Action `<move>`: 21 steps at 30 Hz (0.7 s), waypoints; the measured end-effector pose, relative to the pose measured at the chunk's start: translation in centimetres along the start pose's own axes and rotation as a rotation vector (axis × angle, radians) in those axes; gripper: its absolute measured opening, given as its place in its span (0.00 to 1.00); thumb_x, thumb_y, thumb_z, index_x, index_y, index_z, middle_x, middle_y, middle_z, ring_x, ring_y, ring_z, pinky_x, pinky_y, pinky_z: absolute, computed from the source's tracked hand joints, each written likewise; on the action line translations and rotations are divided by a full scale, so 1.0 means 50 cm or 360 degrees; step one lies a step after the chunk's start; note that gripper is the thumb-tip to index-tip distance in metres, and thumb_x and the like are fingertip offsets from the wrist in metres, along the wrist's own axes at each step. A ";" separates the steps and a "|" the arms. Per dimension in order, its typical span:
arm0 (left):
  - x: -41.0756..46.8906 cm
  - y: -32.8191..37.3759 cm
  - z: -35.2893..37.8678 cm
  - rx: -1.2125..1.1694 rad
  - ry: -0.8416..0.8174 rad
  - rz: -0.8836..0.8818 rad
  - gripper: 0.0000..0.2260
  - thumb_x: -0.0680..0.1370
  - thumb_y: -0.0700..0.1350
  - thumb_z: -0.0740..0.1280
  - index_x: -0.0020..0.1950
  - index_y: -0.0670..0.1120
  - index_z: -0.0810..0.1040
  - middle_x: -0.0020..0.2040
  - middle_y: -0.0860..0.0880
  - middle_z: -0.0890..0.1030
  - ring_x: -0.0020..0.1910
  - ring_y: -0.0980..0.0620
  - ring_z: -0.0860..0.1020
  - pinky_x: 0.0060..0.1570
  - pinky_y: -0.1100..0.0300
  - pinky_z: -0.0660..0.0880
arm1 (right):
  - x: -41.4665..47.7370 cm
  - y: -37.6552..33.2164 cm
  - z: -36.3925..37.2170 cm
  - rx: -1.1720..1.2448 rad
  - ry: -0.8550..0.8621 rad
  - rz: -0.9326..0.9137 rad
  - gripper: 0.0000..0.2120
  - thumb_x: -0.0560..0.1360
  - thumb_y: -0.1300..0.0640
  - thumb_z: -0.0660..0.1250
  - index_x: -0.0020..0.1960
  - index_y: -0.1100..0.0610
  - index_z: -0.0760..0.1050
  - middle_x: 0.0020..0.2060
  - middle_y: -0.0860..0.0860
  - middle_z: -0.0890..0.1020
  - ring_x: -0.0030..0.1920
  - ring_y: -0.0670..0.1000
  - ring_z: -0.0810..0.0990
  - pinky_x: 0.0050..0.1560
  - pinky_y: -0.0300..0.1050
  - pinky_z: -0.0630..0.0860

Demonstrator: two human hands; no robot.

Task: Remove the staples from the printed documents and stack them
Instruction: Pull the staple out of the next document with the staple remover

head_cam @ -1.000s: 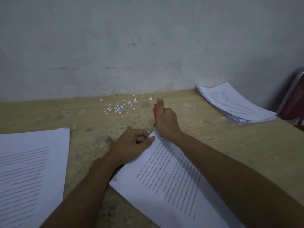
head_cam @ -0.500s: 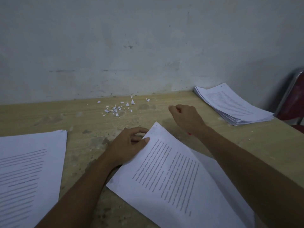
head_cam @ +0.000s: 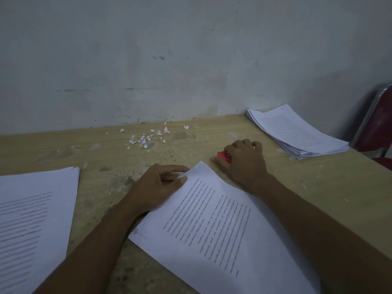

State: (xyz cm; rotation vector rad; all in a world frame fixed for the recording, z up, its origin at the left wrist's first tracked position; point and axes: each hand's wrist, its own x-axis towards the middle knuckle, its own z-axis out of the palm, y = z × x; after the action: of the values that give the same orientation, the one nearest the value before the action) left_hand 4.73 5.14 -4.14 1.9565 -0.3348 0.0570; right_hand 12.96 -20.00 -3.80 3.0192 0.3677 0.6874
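A printed document [head_cam: 222, 228] lies at an angle on the wooden table [head_cam: 95, 158] in front of me. My left hand [head_cam: 157, 185] pinches its top corner between thumb and curled fingers. My right hand [head_cam: 244, 160] lies on the table just right of that corner, with its fingers curled over a small red staple remover [head_cam: 222, 156], which is mostly hidden under the hand. A stack of printed sheets [head_cam: 297, 132] sits at the back right, and another pile of printed pages [head_cam: 31, 219] lies at the left.
Several small torn paper scraps [head_cam: 146, 136] are scattered near the wall at the back of the table. A red chair with a metal frame [head_cam: 375, 128] stands past the table's right edge. A plain wall closes off the back.
My right hand has moved from the document's corner to the right and down onto the table with the red staple remover. My left hand has kept its hold on the corner.
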 end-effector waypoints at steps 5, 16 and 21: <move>-0.002 0.013 0.004 0.0016 -0.0051 0.0125 0.15 0.78 0.43 0.69 0.50 0.66 0.82 0.47 0.69 0.82 0.50 0.66 0.81 0.46 0.73 0.75 | -0.052 -0.056 -0.058 0.1167 0.0126 0.0000 0.23 0.82 0.44 0.59 0.31 0.52 0.71 0.27 0.49 0.75 0.31 0.46 0.74 0.34 0.44 0.67; -0.001 0.009 0.004 -0.0012 -0.0047 0.0070 0.10 0.70 0.51 0.74 0.50 0.53 0.86 0.46 0.59 0.86 0.45 0.58 0.84 0.44 0.65 0.80 | -0.100 -0.050 -0.067 0.1647 -0.0433 0.0124 0.08 0.69 0.54 0.78 0.45 0.54 0.83 0.39 0.47 0.84 0.36 0.43 0.80 0.37 0.31 0.73; 0.002 -0.002 0.003 0.0077 -0.0027 0.0028 0.09 0.72 0.49 0.75 0.51 0.51 0.86 0.47 0.58 0.86 0.44 0.57 0.84 0.45 0.60 0.81 | -0.107 -0.064 -0.065 0.1587 -0.0369 0.0114 0.10 0.67 0.58 0.80 0.43 0.53 0.80 0.34 0.41 0.78 0.31 0.37 0.76 0.34 0.27 0.70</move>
State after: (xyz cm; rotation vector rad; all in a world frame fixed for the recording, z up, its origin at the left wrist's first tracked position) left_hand 4.85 5.03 -4.27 2.0031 -0.3648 0.0601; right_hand 6.19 -18.25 -3.35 3.9874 0.7882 0.1313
